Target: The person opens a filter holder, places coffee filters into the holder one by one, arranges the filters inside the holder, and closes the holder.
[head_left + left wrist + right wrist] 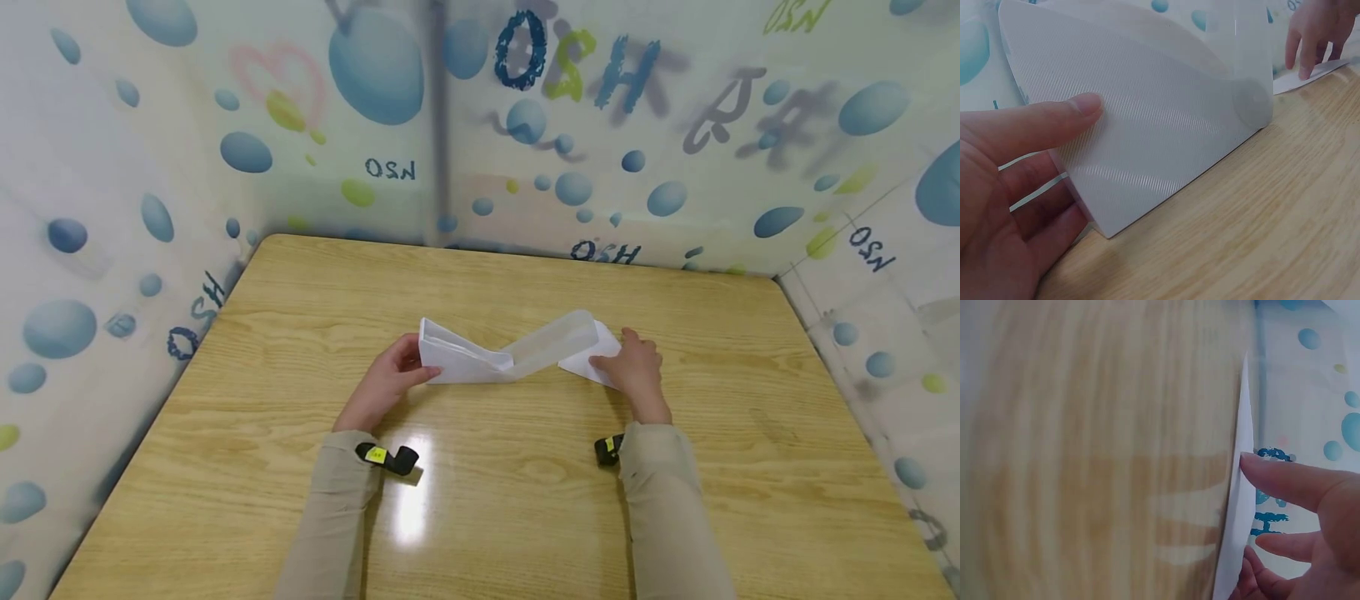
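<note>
My left hand (pixel 386 375) holds the left end of a white plastic folder (pixel 1141 131) with a finely ribbed face. Its thumb lies on the near face and the other fingers are behind. The folder stands on its lower edge on the table. From it a translucent flap (pixel 551 342) curves up to the right, above a flat white sheet (pixel 587 363). On that sheet rest the fingertips of my right hand (pixel 633 371), thumb and fingers spread apart. In the right wrist view, the sheet (pixel 1242 487) shows nearly edge-on beside the thumb. Whether flap and sheet are joined, I cannot tell.
A wood-grain table (pixel 510 517) lies under both hands. Behind it and at both sides stand pale walls (pixel 480 150) with blue drops and lettering. Each wrist wears a black strap with a small camera (pixel 390 458).
</note>
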Motion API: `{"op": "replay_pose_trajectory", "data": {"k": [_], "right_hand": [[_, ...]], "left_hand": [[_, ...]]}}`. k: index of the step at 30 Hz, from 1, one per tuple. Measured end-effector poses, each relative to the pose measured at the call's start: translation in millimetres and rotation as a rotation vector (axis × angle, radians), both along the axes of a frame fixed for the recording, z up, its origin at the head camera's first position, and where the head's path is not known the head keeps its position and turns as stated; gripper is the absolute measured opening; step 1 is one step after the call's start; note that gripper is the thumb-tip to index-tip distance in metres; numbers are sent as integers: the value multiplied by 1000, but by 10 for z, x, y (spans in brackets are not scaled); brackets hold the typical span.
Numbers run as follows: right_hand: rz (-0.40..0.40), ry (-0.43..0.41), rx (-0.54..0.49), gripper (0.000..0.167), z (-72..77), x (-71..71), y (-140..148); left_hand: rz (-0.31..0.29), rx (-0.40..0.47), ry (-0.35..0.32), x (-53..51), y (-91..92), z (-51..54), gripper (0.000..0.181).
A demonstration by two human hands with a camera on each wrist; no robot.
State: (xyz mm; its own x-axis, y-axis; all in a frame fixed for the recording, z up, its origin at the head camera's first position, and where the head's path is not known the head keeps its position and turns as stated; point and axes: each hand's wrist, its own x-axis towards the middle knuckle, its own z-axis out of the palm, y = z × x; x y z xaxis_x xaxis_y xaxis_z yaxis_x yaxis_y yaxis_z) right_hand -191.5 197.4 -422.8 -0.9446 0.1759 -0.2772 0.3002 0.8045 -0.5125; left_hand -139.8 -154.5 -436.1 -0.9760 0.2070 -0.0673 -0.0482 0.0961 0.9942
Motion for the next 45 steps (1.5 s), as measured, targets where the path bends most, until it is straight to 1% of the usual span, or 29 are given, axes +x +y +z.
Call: {"op": "replay_pose_trajectory", "data": {"k": [5,9,12,16,20,24,29,37,45], "right_hand": [[-5,1,0,79,5,-11,-7],[12,10,0,76,3,-15,4],[31,32,0,68,-15,-16,20],[27,56,-23,54,-43,-15,40],[-5,82,-46,38,-66,-11,58],[-23,120,-47,27,-75,8,74],[-37,128,-69,26,-92,28,90],[-113,113,-192,28,-139,99,106],[-155,97,-263,30,-154,174,49]], "left_hand": [[1,-3,2,-2,-5,4,43],[-3,1,-3,0,-9,4,43],[-5,3,-5,1,-10,2,43],[-4,1,2,-2,-14,-2,43],[-5,5,9,-9,-21,-7,43],[-6,8,4,-7,-23,-7,44],[-2,8,-1,1,-21,-10,44],[-10,17,-5,0,-10,-12,44],[-12,20,-6,-4,-9,-16,43]]}}
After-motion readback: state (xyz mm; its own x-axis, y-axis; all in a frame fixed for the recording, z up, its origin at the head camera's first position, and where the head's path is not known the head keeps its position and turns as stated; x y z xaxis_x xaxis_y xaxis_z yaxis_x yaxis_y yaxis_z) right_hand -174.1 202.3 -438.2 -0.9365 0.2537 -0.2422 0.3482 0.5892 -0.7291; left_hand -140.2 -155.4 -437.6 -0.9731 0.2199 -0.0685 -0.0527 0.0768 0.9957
